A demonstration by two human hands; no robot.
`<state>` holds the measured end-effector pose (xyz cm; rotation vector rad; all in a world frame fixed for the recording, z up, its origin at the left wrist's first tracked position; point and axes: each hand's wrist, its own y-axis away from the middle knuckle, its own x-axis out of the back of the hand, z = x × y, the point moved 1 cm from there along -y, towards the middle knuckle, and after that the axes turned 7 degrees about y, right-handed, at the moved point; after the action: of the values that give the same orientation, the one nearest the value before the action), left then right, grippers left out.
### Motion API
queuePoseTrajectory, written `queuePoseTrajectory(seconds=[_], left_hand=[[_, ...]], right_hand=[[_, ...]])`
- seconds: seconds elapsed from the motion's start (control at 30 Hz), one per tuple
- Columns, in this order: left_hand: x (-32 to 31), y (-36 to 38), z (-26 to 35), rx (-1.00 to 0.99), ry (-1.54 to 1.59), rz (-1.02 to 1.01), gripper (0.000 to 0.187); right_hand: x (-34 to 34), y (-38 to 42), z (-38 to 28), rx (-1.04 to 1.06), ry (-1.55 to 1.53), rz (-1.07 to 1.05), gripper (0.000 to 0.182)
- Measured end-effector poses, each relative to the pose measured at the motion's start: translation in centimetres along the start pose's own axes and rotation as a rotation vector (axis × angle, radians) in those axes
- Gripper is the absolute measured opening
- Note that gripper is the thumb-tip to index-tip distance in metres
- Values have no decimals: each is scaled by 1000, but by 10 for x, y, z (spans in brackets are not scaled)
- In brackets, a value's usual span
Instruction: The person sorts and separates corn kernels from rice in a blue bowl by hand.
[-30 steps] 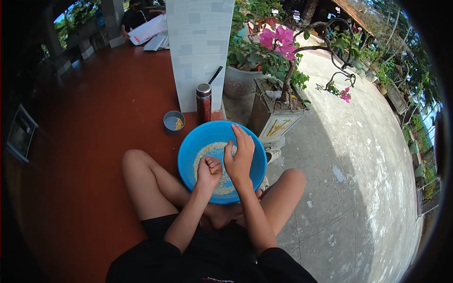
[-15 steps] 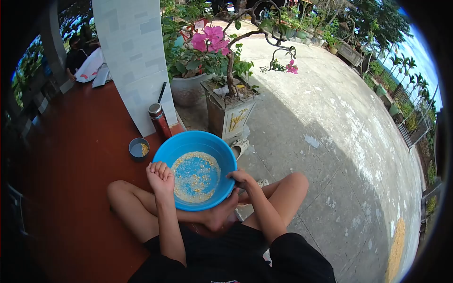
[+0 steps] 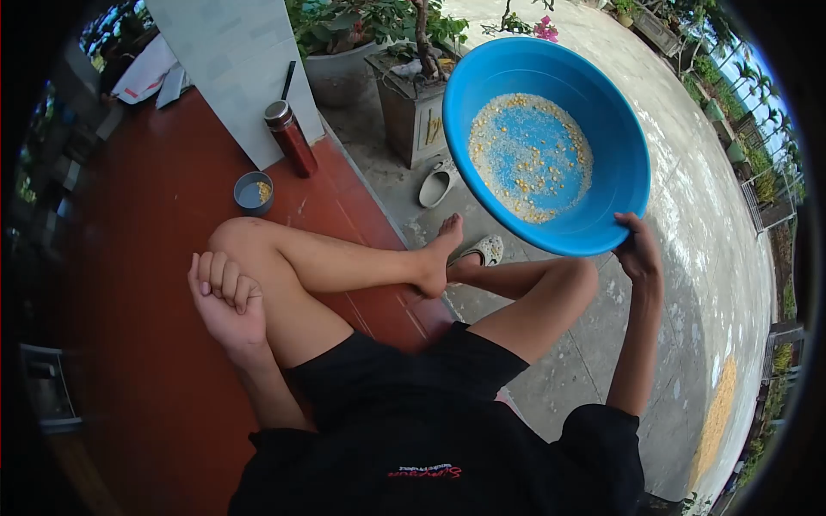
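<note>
My right hand (image 3: 638, 248) grips the near right rim of a round blue basin (image 3: 621, 163), which is raised and tilted over the concrete to the right of my legs. Inside the basin, yellow corn kernels (image 3: 527, 182) lie scattered among pale, fine grains, thickest in a ring around the bottom. My left hand (image 3: 228, 297) is held palm up in a closed fist beside my left knee, away from the basin. Its curled fingers hide whatever may be inside. Past that knee, a small grey bowl (image 3: 243, 196) with some yellow kernels in it sits on the red floor.
A red thermos (image 3: 292, 142) stands by the tiled pillar (image 3: 225, 60). A square planter (image 3: 406, 120) and loose clogs (image 3: 436, 185) are on the concrete beyond the red floor's edge. Yellow grain (image 3: 716, 417) is spread at far right. A person sits at upper left.
The basin has gone from in front of my legs up and to the right, carried by my right hand. My left fist has left its side and moved left. My legs have shifted apart.
</note>
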<state>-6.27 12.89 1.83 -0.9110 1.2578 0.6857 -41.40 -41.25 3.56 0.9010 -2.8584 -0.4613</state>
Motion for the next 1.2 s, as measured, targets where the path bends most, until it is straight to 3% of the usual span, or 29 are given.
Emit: queuePoseTrajectory(seconds=[0.2, 0.3, 0.4, 0.57, 0.73, 0.93, 1.03, 1.07, 1.1, 1.2], left_hand=[[-14, 4, -3, -24, -86, -106, 47], [-15, -2, -17, 141, -82, -176, 43], [-29, -12, -46, 170, 84, -15, 48], [-6, -40, -66, 225, 71, 10, 47], [9, -80, -86, 163, -40, 84, 47], [-14, -120, -125, 287, 65, -110, 43], [-25, -129, -123, 306, 41, 30, 47], [-12, -139, -124, 233, -20, -101, 46], [-15, -140, -127, 290, 13, -157, 46], [-16, -133, -130, 291, 39, -45, 47]], right_hand=[[88, 51, 41, 29, -251, 352, 35], [108, 66, 73, 37, -406, 408, 39], [105, 79, 99, 59, -580, 460, 47], [114, 119, 120, 56, -753, 413, 53], [94, 162, 94, -20, -625, 608, 30], [55, 188, 61, 69, -472, 633, 38], [39, 191, 50, 79, -468, 607, 41], [35, 192, 51, 81, -473, 603, 42], [33, 194, 54, 79, -474, 588, 42], [8, 195, 52, 55, -478, 567, 43]])
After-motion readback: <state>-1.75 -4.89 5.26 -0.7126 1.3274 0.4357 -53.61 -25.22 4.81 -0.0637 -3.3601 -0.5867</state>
